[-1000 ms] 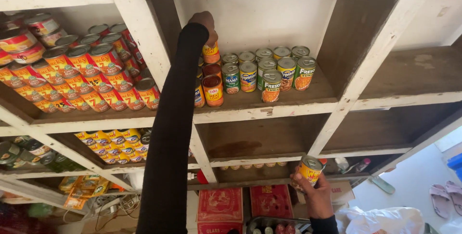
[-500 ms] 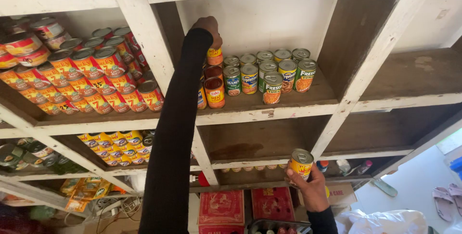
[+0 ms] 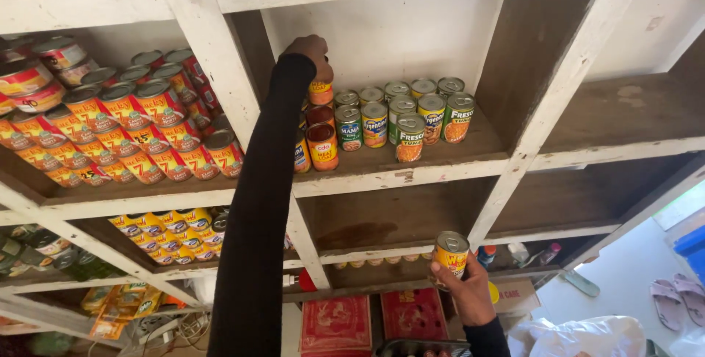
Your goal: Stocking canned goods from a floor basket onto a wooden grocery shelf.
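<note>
Orange-labelled can (image 3: 320,93) gripped atop stack by left hand (image 3: 311,54), unmoved; yellow can (image 3: 450,253) clasped in right hand (image 3: 466,292), raised slightly nearer shelf (image 3: 411,170)

Yellow-orange can (image 3: 450,253), black sleeve (image 3: 257,210), chipped white shelf frame (image 3: 209,30).

Orange-labelled cans (image 3: 110,133) fill the left shelf; mixed-label cans (image 3: 407,118) stand centre; two red flat packages (image 3: 374,324) lie below.
</note>
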